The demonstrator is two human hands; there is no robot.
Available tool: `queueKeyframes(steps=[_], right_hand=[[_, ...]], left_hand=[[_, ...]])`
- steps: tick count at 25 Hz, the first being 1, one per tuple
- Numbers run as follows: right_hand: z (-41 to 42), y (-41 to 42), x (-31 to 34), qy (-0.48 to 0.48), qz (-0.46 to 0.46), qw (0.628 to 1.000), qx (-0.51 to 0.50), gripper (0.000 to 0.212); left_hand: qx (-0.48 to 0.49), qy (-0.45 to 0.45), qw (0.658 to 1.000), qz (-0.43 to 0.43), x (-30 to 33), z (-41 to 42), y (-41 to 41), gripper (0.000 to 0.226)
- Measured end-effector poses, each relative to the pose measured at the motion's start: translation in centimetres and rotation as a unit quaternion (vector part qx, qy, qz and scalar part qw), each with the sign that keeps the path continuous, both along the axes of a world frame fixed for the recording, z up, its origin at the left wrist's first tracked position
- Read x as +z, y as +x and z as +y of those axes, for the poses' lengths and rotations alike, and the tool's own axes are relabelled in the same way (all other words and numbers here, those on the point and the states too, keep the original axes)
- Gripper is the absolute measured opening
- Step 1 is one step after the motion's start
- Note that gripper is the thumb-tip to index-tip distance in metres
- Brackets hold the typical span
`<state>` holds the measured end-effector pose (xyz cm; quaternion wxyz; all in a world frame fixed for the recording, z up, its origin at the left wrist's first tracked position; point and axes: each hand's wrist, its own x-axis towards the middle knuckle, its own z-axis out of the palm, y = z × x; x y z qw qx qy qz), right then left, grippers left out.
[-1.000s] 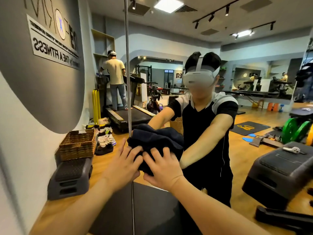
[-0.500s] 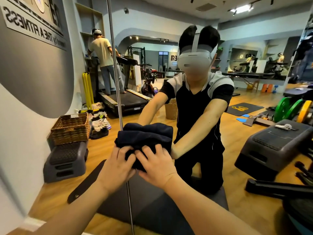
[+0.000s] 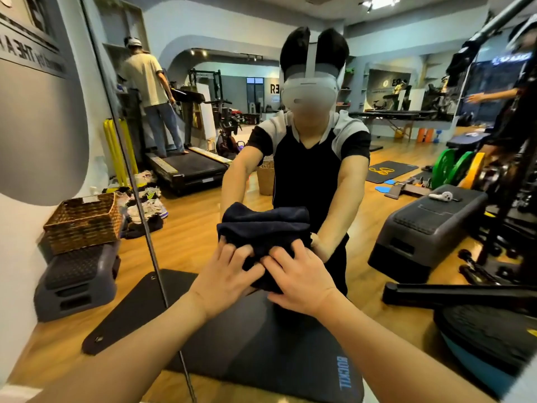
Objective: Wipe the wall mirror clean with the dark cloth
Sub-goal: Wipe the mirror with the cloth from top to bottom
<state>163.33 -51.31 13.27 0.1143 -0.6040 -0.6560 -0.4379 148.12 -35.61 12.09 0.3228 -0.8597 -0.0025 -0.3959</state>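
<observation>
Both hands, left hand and right hand, press the bunched dark cloth ahead of them onto the wall mirror; push flat, wipe slowly.

Both hands sit side by side on the cloth against the mirror — left hand left, right hand right; a basket stands far left.

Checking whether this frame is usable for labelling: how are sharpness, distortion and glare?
Head view: the hands and bunched dark cloth are fairly sharp; wide-angle bending curves the mirror's vertical seam and smears the frame edges; ceiling lights reflect in the wall mirror without hiding anything.
</observation>
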Motion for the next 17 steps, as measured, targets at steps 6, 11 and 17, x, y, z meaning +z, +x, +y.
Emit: queueKeyframes(steps=[6,11,17], right_hand=[[-9.5,11.2,-1.6,-0.085,-0.031,0.996,-0.027,0.064],[-17.0,17.2,-1.3,-0.076,-0.044,0.995,-0.044,0.06],[-26.0,22.5,-0.4,-0.031,-0.059,0.996,-0.067,0.052]], left_hand=[[-0.039,0.064,0.997,0.0,0.5,-8.8,10.2,0.07],[-0.07,0.07,0.995,0.008,0.6,-15.5,16.7,0.071],[-0.123,0.079,0.989,0.011,0.9,-23.8,24.5,0.029]])
